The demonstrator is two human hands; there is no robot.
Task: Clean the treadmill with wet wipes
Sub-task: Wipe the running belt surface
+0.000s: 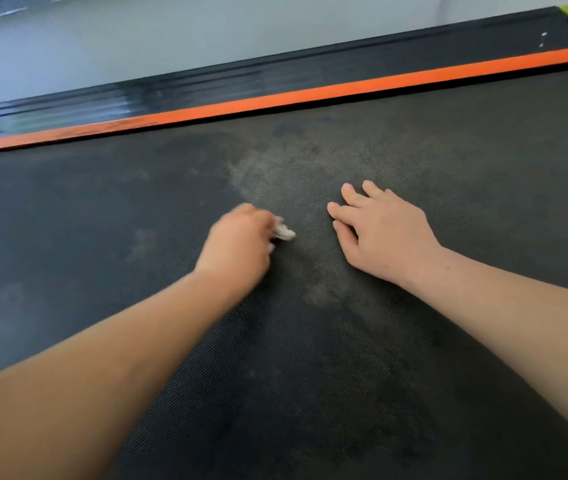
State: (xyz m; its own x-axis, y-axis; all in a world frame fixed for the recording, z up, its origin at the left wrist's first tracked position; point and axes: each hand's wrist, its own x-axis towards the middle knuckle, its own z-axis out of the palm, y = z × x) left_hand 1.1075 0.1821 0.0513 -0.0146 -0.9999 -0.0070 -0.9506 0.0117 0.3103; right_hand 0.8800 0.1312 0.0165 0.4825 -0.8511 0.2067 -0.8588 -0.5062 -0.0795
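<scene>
Head view. Left hand [237, 244], blurred: grip closed round crumpled white wet wipe [284, 232]; wipe protrudes from fingers toward right hand, low on treadmill belt [102, 237], near belt's middle. Right hand [383, 233]: grip open, fingers straight and spread, palm flat on belt, just beside wipe, not touching it. Pale dust patch [262, 171] on belt beyond both hands. Orange strip [310, 93] along belt's far edge; black ribbed side rail [275, 74] beyond it; grey floor [137, 46] behind.
</scene>
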